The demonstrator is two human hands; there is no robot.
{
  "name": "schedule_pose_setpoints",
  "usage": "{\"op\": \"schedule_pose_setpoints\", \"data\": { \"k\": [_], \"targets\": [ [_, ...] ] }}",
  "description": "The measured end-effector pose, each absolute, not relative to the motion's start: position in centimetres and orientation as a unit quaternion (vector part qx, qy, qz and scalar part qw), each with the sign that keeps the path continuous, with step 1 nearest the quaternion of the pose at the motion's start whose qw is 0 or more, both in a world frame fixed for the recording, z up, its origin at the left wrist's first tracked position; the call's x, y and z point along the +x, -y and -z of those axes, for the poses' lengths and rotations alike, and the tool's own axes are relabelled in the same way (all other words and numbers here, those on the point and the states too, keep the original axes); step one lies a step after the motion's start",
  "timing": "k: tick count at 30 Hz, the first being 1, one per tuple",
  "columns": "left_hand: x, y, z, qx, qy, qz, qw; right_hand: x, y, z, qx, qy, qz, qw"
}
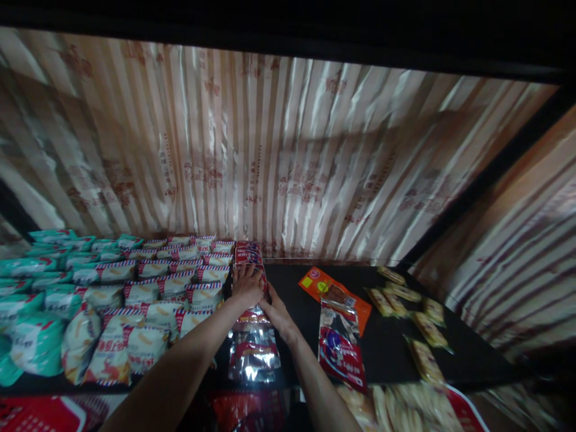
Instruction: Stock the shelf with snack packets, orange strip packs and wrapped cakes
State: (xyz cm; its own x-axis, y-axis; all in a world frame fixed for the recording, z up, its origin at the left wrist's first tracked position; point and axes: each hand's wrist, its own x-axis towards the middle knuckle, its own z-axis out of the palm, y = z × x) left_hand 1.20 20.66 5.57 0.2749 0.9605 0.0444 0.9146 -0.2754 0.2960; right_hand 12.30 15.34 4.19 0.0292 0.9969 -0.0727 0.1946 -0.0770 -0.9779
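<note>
Along the middle of the black shelf (288,279), we see a row of shiny red packets (254,351) running near to far, just right of the white snack bags (175,286). We judge that pressing too hard could make the slick packets slide, and a leftward push could topple the neighbouring bags. Our left hand (248,286) lies palm down over the far packets, fingers extended; our right hand (278,313) reaches in at their right side, its grip unclear to us.

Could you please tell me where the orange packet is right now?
In the head view, the orange packet lies on the black shelf, right of the right hand, partly under a red packet.
</note>
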Motion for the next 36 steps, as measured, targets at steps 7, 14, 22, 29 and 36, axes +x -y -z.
{"op": "schedule_pose_setpoints", "data": {
  "k": [7, 14, 22, 29, 36],
  "targets": [
    [1.3, -20.4, -6.1, 0.787, -0.597, -0.108, 0.111, 12.5, -15.3, -3.2, -0.54, 0.47, -0.514, 0.473],
    [1.2, -20.2, -6.9, 0.804, -0.571, -0.114, 0.122, 12.1, -14.8, -4.4, -0.518, 0.432, -0.543, 0.501],
    [0.9, -20.3, -6.7, 0.803, -0.573, -0.104, 0.126, 12.0, -15.2, -4.0, -0.533, 0.468, -0.52, 0.475],
    [1.1, -19.9, -7.3, 0.807, -0.567, -0.115, 0.119, 12.0, -14.8, -4.1, -0.553, 0.457, -0.514, 0.469],
    [1.9, -18.0, -8.4, 0.803, -0.563, -0.158, 0.116, 12.8, -14.2, -3.8, -0.597, 0.447, -0.423, 0.514]
  ]
}}
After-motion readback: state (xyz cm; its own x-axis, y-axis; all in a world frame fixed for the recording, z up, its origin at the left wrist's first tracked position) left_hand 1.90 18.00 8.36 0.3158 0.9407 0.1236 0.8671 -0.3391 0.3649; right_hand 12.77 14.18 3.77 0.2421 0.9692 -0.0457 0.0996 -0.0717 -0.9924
